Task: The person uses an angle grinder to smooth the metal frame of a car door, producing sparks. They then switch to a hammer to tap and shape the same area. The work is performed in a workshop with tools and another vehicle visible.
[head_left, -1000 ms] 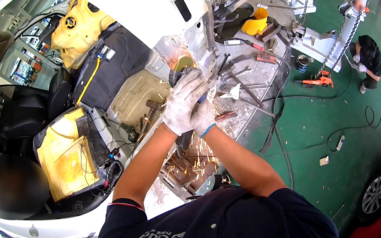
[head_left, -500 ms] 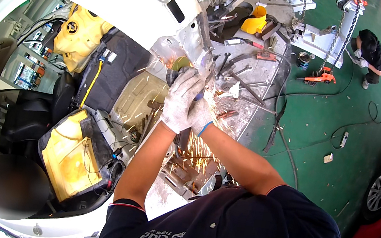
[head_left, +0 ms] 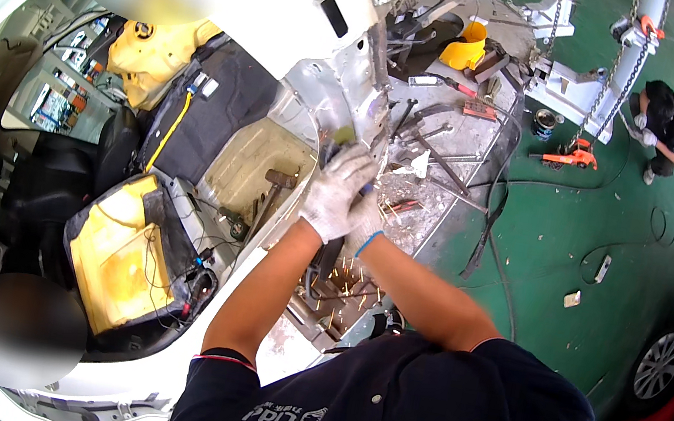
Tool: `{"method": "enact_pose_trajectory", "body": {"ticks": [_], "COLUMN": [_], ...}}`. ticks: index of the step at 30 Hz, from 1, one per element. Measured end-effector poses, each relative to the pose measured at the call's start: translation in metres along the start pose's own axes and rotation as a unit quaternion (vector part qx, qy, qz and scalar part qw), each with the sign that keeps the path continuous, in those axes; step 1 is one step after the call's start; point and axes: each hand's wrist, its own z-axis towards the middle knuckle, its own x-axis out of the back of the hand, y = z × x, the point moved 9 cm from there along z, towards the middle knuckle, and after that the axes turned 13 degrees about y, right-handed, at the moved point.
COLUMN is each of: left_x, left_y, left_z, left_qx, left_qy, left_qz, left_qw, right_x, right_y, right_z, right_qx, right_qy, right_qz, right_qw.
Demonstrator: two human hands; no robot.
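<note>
Both my hands wear white knit gloves and are closed around an angle grinder [head_left: 343, 136], its body mostly hidden by the gloves. My left hand [head_left: 335, 191] lies over the top near the disc end. Tucked against it from the right is my right hand [head_left: 365, 219], with a blue cuff edge. The grinder's head is at the bare metal door pillar of a white car body [head_left: 365, 91]; I cannot tell whether the disc touches it. A few sparks [head_left: 343, 280] show below my wrists.
A hammer [head_left: 278, 182] lies in the car's footwell, near yellow seat foam [head_left: 118, 255]. Wrenches and bars [head_left: 442, 158] and a yellow container [head_left: 466, 48] lie on the grey platform. Chains and an orange hoist [head_left: 570, 155] hang at right. A co-worker [head_left: 659, 125] crouches beyond; cables cross the green floor.
The dense spray of sparks has thinned to a few. My view has shifted slightly, and my hands with the grinder now sit a little lower and further right in it.
</note>
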Motion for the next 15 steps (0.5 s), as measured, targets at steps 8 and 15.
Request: {"method": "enact_pose_trajectory", "body": {"ticks": [8, 15], "left_x": [0.007, 0.022], "left_y": [0.020, 0.026], "left_z": [-0.079, -0.166], "left_qx": [0.099, 0.266], "left_qy": [0.068, 0.141], "left_qz": [-0.031, -0.037], "left_qw": [0.992, 0.953], "right_x": [0.009, 0.017], "right_y": [-0.007, -0.005], "right_z": [-0.088, -0.138], "right_qx": [-0.178, -0.398], "right_qy": [-0.060, 0.021], "right_qz": [0.092, 0.234], "right_qw": [0.978, 0.887]}}
